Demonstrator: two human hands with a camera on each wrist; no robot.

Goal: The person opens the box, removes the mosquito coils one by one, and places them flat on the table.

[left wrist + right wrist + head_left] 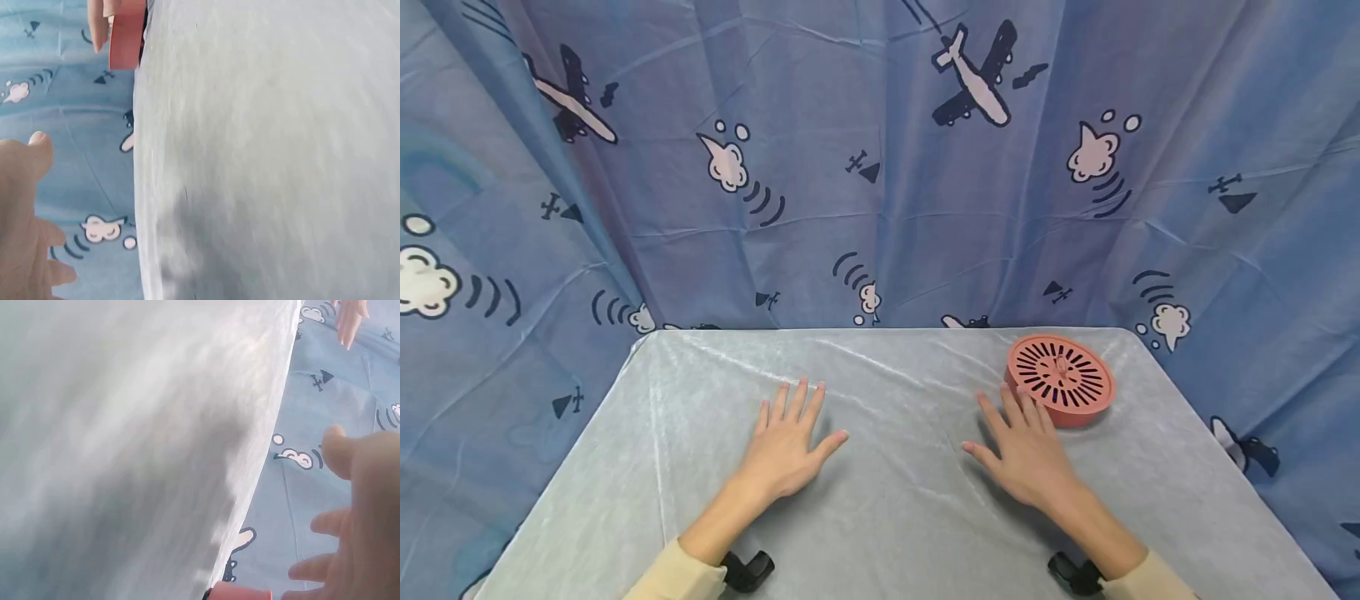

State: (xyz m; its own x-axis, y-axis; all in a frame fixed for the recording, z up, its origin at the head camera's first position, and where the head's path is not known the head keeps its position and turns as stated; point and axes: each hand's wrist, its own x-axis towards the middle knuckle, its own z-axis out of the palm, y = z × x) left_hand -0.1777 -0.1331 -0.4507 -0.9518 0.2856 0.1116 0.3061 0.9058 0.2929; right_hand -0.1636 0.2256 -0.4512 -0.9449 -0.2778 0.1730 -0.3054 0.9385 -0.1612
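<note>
Coral slotted container (pixel 1060 382) sits at the table's (pixel 895 517) far right, partly behind my right hand's (pixel 1028 457) fingertips; I can't tell if they touch. My left hand (pixel 784 454) is well apart. Both spread wide, holding nothing.

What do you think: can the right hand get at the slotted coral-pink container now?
Probably yes: the open right hand overlaps the near side of the slotted coral-pink container in the head view, and nothing visible blocks the way.
</note>
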